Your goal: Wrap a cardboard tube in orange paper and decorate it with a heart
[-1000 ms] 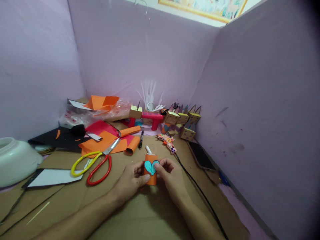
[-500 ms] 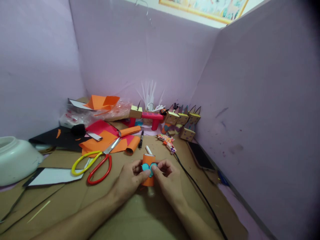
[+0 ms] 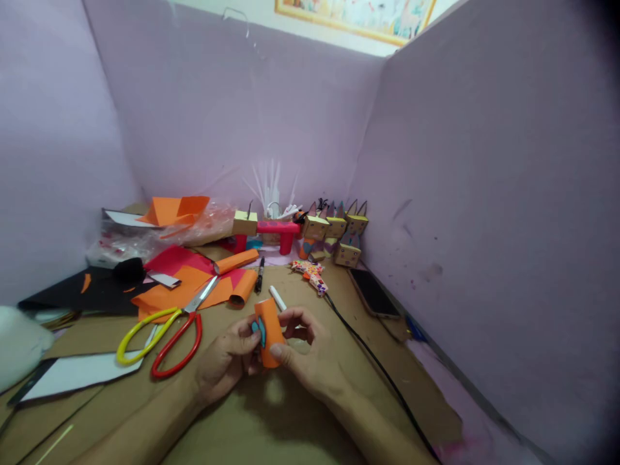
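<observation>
Pale purple walls (image 3: 242,116) close in the surface (image 3: 242,439), which is covered with brown cardboard; a framed picture (image 3: 358,16) hangs above. Near the front middle, between the two hands, is an orange tube (image 3: 274,339), its top leaning slightly left, with a blue cutout (image 3: 260,330) on its left side. The left hand (image 3: 225,361) pinches that side, thumb against the cutout; the right hand (image 3: 310,355) grips the other, thumb on the orange face and fingers curled behind. Whether the tube touches the surface I cannot tell.

Just beyond the tube lies a white stick (image 3: 278,298), then a black pen (image 3: 260,274) and a patterned glue gun (image 3: 317,282), its cord (image 3: 378,365) running past the right hand. A phone (image 3: 374,294) lies by the right wall. To the left are scissors (image 3: 191,307), blades apart from the hands, on orange paper (image 3: 165,290). Box-headed figures (image 3: 316,226) stand at the back.
</observation>
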{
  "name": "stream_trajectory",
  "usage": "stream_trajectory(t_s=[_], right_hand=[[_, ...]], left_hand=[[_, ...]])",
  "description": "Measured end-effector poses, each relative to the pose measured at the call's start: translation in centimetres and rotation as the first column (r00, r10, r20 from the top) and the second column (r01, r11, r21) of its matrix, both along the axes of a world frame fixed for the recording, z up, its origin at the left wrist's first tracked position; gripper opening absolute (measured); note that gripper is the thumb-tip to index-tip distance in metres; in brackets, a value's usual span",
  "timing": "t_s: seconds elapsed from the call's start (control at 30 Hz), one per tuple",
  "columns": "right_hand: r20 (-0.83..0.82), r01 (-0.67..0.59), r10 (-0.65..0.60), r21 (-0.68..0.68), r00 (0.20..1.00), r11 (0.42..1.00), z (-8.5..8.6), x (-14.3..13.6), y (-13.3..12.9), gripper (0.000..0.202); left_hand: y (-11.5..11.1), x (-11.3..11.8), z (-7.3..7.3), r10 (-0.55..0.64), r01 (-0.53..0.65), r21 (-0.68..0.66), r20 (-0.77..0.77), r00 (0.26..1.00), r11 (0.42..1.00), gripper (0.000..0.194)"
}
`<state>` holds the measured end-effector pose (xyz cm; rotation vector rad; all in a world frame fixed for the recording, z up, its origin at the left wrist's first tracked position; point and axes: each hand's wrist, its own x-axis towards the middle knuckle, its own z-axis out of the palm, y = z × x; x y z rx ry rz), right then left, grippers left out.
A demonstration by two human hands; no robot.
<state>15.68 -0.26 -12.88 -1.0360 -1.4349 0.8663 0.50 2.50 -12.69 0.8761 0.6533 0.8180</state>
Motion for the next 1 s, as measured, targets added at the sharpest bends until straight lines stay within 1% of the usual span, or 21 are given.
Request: stream_trajectory(t_s=[0.07,0.1,0.13,0.2,0.23,0.3,0.37,0.4,0.53,0.63,0.7,0.77,0.83,0.9,1.0], right_hand=[[0.035,0.013,-0.016,0.063,0.999,0.998,0.1,0.1,-0.1,0.032],[0.051,0.014,-0.019,0.099,0.999,0.995,0.2,0.2,-0.1,0.03],[0.066,0.008,-0.017,0.132,0.998,0.991,0.2,0.2,-0.1,0.028],[0.094,0.001,-0.016,0.158,0.995,0.988,0.3,0.3,-0.1,0.025],[0.108,0.001,-0.017,0.148,0.994,0.989,0.3,0.4,0.0,0.026],[0.134,0.007,-0.023,0.12,0.991,0.993,0.2,0.4,0.1,0.031],[0.155,-0.001,-0.016,0.106,0.988,0.994,0.1,0.4,0.3,0.034],[0.16,-0.012,-0.005,0.103,0.987,0.995,0.0,0.4,0.3,0.035],[0.16,-0.049,0.032,0.1,0.987,0.994,-0.2,0.5,0.4,0.044],[0.131,-0.048,0.04,0.058,0.991,0.997,-0.2,0.5,0.4,0.047],[0.079,-0.054,0.053,0.011,0.995,0.998,-0.2,0.4,0.4,0.043],[0.018,-0.081,0.082,-0.018,0.996,0.997,-0.1,0.3,0.5,0.035],[-0.03,-0.104,0.103,-0.042,0.994,0.994,0.0,0.1,0.5,0.027],[-0.075,-0.107,0.1,-0.094,0.992,0.99,-0.1,0.0,0.6,0.022],[-0.143,-0.116,0.089,-0.189,0.986,0.975,-0.4,-0.2,0.6,0.018]], left_hand=[[-0.2,0.0,0.1,-0.02,0.021,-0.023,0.014,1.0,1.0,0.046],[-0.2,0.0,0.1,-0.024,0.024,-0.01,0.014,1.0,1.0,0.046],[-0.2,-0.1,0.0,-0.023,0.023,0.023,0.009,1.0,0.999,0.045],[0.0,-0.3,-0.2,0.021,-0.013,0.151,-0.05,0.999,0.989,0.039],[0.1,-0.5,-0.4,0.067,-0.041,0.241,-0.1,0.993,0.97,0.036],[0.4,-0.8,-0.6,0.178,-0.074,0.419,-0.215,0.96,0.905,0.029],[0.5,-0.9,-0.7,0.265,-0.074,0.527,-0.298,0.917,0.847,0.026],[0.6,-1.0,-0.7,0.288,-0.069,0.552,-0.321,0.902,0.831,0.026],[0.4,-0.7,-0.5,0.331,-0.066,0.589,-0.354,0.875,0.805,0.027],[0.1,-0.5,-0.2,0.341,-0.042,0.609,-0.384,0.858,0.792,0.029],[-0.2,-0.4,0.1,0.329,-0.014,0.612,-0.404,0.853,0.79,0.032],[-0.6,-0.3,0.3,0.317,0.001,0.607,-0.415,0.853,0.795,0.033],[-0.9,-0.2,0.3,0.317,-0.008,0.601,-0.411,0.855,0.799,0.033],[-1.1,0.0,0.3,0.307,-0.025,0.588,-0.384,0.871,0.808,0.031],[-1.2,0.4,0.4,0.282,-0.065,0.527,-0.342,0.896,0.847,0.029]])
